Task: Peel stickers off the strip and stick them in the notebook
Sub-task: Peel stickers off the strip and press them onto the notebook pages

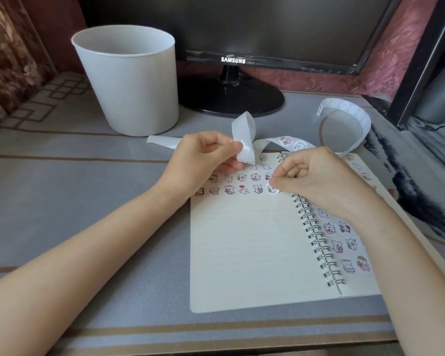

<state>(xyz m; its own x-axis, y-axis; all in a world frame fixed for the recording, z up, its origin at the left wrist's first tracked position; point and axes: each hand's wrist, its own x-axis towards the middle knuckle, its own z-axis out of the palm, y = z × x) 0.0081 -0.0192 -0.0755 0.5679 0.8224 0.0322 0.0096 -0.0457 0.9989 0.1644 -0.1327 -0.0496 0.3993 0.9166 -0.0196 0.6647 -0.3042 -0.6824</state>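
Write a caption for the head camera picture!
Right hand pinches a sticker against the notebook while the left hand holds the strip.

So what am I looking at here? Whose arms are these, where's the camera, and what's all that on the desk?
There is no machine here: these are a person's two bare arms. The single picture comes from a camera worn on the person's head, looking forward and down, so you see roughly what they see.

The left hand pinches a white sticker strip, which curls up and trails away to the right in a loop. The right hand has a round sticker in a fingertip grip at the end of the lowest row on the open spiral notebook, whose pages already carry many little cartoon stickers.

Also on the grey desk stand a white bin and a dark monitor.
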